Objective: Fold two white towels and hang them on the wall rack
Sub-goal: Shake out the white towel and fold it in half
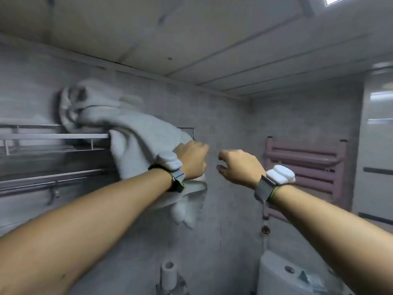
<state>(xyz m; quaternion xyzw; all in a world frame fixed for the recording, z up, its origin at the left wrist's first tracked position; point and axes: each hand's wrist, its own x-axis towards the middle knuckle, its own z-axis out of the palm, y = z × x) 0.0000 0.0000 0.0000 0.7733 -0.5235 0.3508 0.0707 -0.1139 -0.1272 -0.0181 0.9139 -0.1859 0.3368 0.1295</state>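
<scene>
The right hand [238, 166] hangs empty, fingers loosely curled, just beside the left hand [192, 159], which grips the white towel [136, 133] draped off the wall rack [53, 136]. Pulling it should go best slowly, freeing the bunched part on top.

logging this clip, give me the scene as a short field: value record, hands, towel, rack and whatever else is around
left hand: on the white towel, seemingly gripping it
right hand: empty, fingers curled, apart from the towel
white towel: unfolded, bunched over the rack's right end, hanging down
wall rack: metal, on the left wall
radiator: pink, right wall
toilet paper roll: below
toilet tank: lower right
</scene>
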